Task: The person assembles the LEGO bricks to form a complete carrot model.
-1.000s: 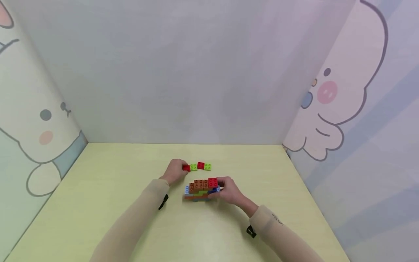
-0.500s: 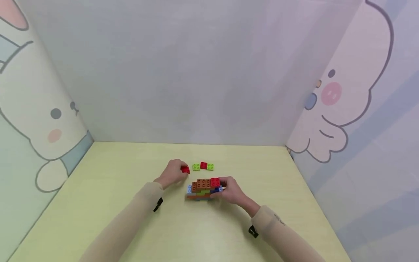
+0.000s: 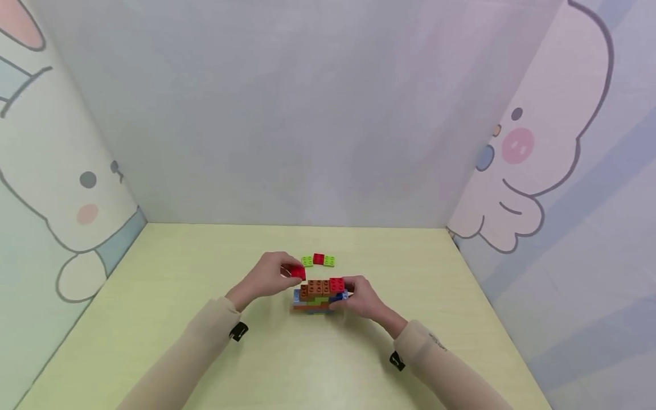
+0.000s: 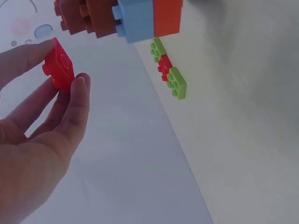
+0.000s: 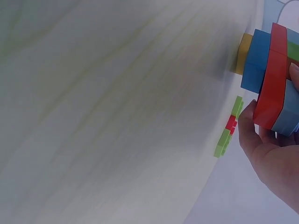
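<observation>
My left hand (image 3: pixel 270 274) pinches a small red toy brick (image 4: pixel 60 67) between thumb and fingers, raised off the table just left of a built block of bricks. That brick structure (image 3: pixel 315 303) has brown bricks and one red brick on top, with light blue, green, dark blue and orange ones below. Its right end is gripped by my right hand (image 3: pixel 363 297), thumb in front and fingers behind. In the right wrist view the structure (image 5: pixel 271 77) also shows blue and yellow bricks at its underside.
Behind the structure lie a green brick (image 3: pixel 307 261), a red brick (image 3: pixel 319 259) and another green brick (image 3: pixel 329 261) in a row on the pale yellow table (image 3: pixel 205 245). A light wall (image 3: pixel 287 142) stands at the table's back, with cartoon-printed panels on both sides.
My left hand has taken the red brick from the left end of the row, lifted it, and brought it nearer the structure. My right hand keeps its grip on the structure.
</observation>
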A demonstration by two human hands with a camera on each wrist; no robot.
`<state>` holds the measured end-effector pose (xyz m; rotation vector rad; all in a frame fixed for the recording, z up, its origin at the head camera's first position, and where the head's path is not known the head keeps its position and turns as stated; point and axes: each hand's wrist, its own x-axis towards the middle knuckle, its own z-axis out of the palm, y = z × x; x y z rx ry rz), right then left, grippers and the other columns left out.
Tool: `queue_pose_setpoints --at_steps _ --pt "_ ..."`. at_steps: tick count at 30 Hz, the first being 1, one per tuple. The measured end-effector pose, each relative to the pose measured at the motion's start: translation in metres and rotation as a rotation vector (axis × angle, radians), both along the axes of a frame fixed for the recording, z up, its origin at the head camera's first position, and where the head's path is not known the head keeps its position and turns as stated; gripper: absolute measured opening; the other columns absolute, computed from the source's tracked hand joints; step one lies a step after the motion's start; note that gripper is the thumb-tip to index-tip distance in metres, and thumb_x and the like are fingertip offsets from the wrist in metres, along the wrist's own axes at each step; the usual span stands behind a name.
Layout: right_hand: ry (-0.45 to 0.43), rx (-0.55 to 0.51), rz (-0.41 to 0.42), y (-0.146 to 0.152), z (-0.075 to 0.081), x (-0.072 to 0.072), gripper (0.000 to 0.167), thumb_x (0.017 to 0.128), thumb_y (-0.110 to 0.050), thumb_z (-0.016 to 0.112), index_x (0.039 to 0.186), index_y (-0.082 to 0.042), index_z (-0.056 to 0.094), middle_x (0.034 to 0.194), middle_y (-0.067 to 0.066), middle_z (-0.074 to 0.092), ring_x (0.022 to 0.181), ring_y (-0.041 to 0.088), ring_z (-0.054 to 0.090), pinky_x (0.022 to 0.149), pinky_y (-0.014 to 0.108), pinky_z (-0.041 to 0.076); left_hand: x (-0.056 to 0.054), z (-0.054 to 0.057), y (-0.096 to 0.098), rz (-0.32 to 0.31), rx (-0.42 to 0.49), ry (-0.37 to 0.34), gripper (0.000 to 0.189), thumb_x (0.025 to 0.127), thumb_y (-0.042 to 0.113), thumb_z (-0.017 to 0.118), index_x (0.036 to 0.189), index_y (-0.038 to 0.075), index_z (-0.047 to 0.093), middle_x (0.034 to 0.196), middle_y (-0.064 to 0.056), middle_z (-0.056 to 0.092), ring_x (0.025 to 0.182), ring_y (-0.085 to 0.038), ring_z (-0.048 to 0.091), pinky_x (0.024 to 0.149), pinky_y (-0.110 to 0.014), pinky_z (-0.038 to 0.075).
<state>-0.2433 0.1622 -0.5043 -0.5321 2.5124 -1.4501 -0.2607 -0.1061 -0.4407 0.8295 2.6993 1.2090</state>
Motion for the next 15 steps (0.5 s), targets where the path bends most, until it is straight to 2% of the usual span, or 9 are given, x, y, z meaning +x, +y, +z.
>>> queue_pose_setpoints --at_steps 6,12,15 --pt "-0.007 -0.001 -0.007 -0.001 0.002 0.0 0.04 0.072 -0.011 0.085 0.109 -0.011 0.07 0.1 -0.006 0.069 0.092 0.012 0.063 0.083 0.034 0.049 0.011 0.008 0.006 -0.015 0.015 0.013 0.025 0.082 0.017 0.077 0.106 0.01 0.071 0.095 0.006 0.065 0.084 -0.009 0.06 0.077 -0.03 0.051" --pt "0.004 0.005 -0.004 -0.001 0.003 0.0 0.039 0.072 -0.012 0.085 0.108 -0.01 0.07 0.099 -0.004 0.069 0.091 0.013 0.064 0.082 0.034 0.05 0.018 0.004 0.009 -0.047 0.046 0.01 0.029 0.081 0.014 0.078 0.108 0.008 0.071 0.097 0.005 0.065 0.085 -0.01 0.061 0.079 -0.034 0.052" --pt "-0.003 0.014 -0.013 -0.001 0.002 0.0 0.039 0.072 -0.013 0.085 0.107 -0.011 0.071 0.098 -0.006 0.069 0.091 0.012 0.064 0.082 0.034 0.05 0.019 0.002 0.011 -0.068 0.05 0.021 0.029 0.081 0.012 0.078 0.109 0.008 0.071 0.097 0.005 0.065 0.084 -0.01 0.06 0.077 -0.032 0.052"
